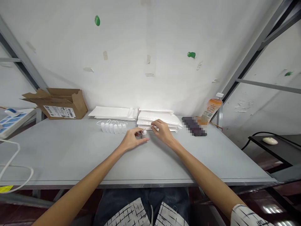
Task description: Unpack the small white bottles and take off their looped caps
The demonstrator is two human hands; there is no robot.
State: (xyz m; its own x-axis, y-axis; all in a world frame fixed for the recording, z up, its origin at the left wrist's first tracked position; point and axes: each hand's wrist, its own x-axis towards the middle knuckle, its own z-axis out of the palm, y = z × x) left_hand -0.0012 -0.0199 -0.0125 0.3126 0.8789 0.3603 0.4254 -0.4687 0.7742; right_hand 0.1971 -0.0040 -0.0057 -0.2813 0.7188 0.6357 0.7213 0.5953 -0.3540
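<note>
On a grey table (70, 153), my left hand (131, 140) pinches a small white plastic bottle (143, 132) at its fingertips. My right hand (162, 131) is close by, its fingers closed on a small white piece (154, 127) at the front of a stack of white flat packets (160, 121). Its exact form is hard to tell. Several similar white bottles (113, 128) with thin looped straps stand in a row left of my hands. Another white stack (114, 113) lies behind them.
An open cardboard box (60, 103) stands at the back left, beside a blue-and-white package (11, 122) and a white cable (14, 166). An orange drink bottle (210, 110) and a blurred dark flat object (194, 126) sit back right. A white mouse (270, 141) rests on a dark side table.
</note>
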